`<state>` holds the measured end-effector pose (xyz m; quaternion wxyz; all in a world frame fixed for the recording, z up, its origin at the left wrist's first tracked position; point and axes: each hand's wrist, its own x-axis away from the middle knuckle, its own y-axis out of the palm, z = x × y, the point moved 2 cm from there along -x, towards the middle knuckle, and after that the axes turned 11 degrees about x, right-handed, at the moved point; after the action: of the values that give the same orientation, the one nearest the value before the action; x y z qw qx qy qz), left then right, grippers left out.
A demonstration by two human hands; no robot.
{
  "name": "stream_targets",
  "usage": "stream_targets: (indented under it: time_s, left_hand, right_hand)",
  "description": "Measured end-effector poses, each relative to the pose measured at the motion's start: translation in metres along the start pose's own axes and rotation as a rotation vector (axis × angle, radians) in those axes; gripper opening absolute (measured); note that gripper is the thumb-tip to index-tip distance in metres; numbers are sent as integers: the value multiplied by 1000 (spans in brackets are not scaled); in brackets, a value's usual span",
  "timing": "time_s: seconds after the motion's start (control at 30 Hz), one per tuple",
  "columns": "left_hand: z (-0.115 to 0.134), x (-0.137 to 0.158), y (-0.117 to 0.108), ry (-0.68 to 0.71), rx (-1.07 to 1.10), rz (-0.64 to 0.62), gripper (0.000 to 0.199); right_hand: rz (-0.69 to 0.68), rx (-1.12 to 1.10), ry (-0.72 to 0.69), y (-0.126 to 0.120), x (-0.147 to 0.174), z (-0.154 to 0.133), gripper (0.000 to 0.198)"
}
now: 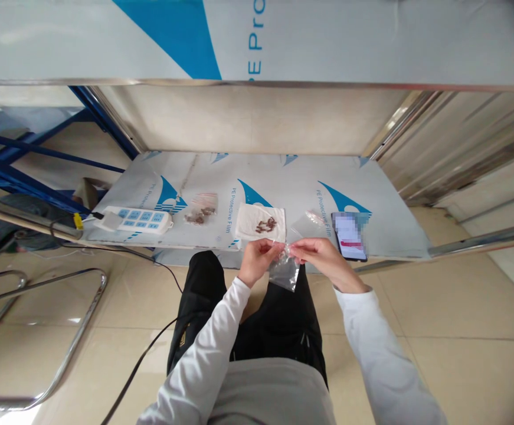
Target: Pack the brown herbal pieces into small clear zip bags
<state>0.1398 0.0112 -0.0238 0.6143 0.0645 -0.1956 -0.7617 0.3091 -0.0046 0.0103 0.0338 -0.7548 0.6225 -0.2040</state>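
Observation:
A clear plastic bag (284, 275) hangs over my lap at the shelf's front edge. My left hand (259, 258) pinches its top from one side, and my right hand (316, 254) pinches it from the other, fingertips close together. Just beyond them, several small brown pieces (265, 226) lie on a white cloth (245, 221); they are too small to name. Left of the cloth are filled clear bags (201, 211) with small dark items inside. Another clear bag (308, 222) lies flat to the right of the cloth.
A white power strip (144, 221) with a plug and black cable sits at the shelf's left. At the right, a phone (349, 236) lies by the front edge. An upper shelf (327, 41) spans overhead. A metal-framed chair (75, 342) stands at lower left.

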Motion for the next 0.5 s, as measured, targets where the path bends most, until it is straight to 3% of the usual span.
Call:
stream_targets:
  time_s: [0.17, 0.23, 0.4, 0.5]
  left_hand:
    - [-1, 1, 1, -34, 66, 21, 39]
    - [-2, 0, -7, -29, 46, 88, 41]
    - [6, -6, -53, 81, -68, 304, 43]
    - [17, -8, -91, 194, -278, 458, 42]
  right_hand:
    - [-10, 38, 31, 1, 4, 2, 43]
    - [44, 61, 37, -7, -1, 11, 42]
    - [471, 158, 136, -53, -37, 44, 43]
    - [612, 242, 182, -75, -65, 62, 37]
